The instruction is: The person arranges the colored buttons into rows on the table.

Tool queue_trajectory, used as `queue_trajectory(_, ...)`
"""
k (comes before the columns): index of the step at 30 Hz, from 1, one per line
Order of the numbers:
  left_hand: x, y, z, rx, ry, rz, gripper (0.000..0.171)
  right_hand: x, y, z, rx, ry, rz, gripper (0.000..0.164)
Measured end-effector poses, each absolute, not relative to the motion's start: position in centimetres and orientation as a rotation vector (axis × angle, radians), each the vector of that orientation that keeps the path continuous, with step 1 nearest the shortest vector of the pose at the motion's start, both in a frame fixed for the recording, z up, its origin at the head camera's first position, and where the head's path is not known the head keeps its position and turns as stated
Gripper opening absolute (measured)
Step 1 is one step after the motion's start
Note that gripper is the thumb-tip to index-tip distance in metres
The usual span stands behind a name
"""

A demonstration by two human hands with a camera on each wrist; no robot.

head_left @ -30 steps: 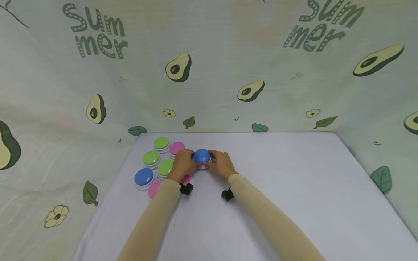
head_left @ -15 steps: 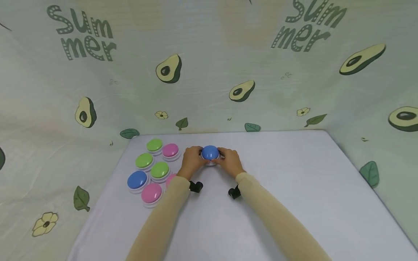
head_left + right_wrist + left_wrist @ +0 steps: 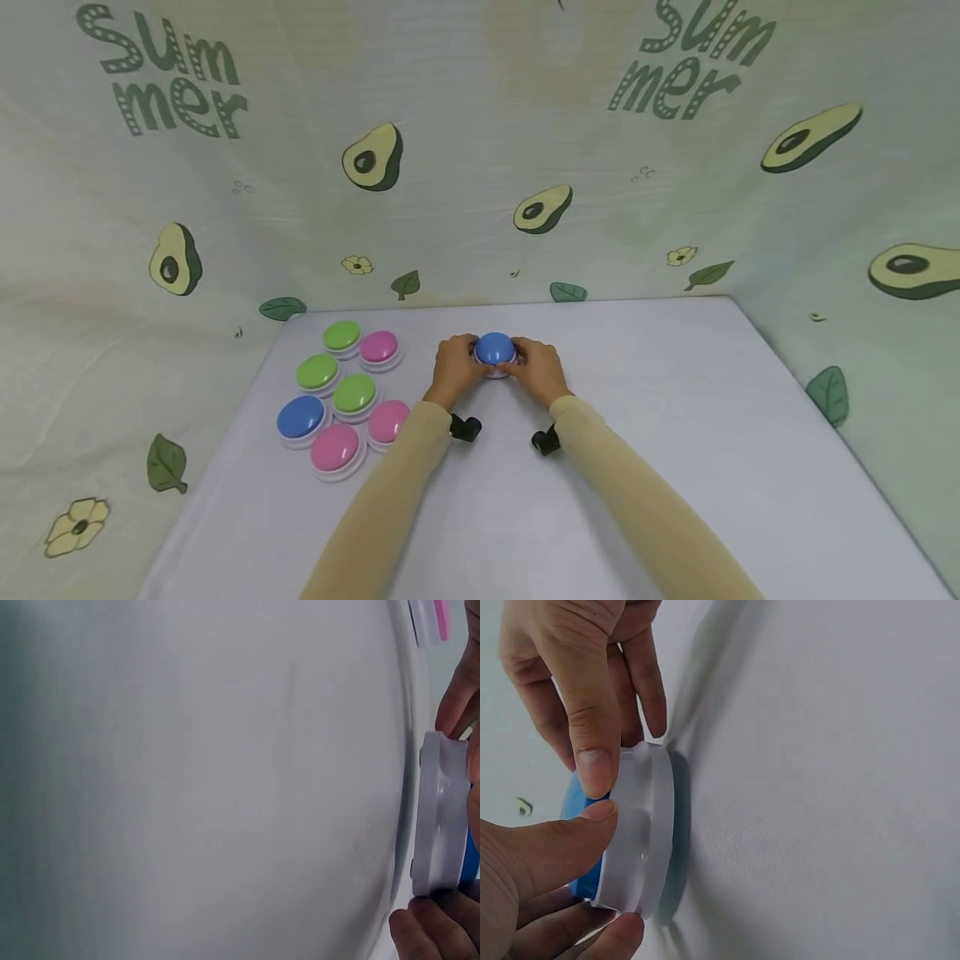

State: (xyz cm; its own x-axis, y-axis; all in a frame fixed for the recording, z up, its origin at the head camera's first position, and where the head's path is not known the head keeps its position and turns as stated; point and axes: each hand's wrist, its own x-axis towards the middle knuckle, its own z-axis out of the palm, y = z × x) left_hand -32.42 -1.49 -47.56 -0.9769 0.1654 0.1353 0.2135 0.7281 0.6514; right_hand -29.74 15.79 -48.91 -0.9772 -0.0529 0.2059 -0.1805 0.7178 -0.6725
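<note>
Blue button [image 3: 495,348] sits mid-surface [image 3: 675,433], right of the other buttons [image 3: 341,392], left hand [image 3: 453,372] and right hand [image 3: 542,372] both pinching its white rim; looks light, rigid, smooth plastic, so grip the rim.

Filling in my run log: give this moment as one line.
left hand: holds blue button | right hand: holds same | seven buttons grouped left

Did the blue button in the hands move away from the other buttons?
Yes. The blue button held by both hands has gone right, away from the cluster of buttons; a pink button the left arm covered now shows.
</note>
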Motion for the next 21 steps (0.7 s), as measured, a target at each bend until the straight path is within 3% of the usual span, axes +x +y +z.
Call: queue_trajectory(21, -33.1, -1.4, -48.9, -0.334, -2.88, -1.123, 0.058, -30.3, 16.4, -49.5, 0.142, -2.809, 1.14, 0.063)
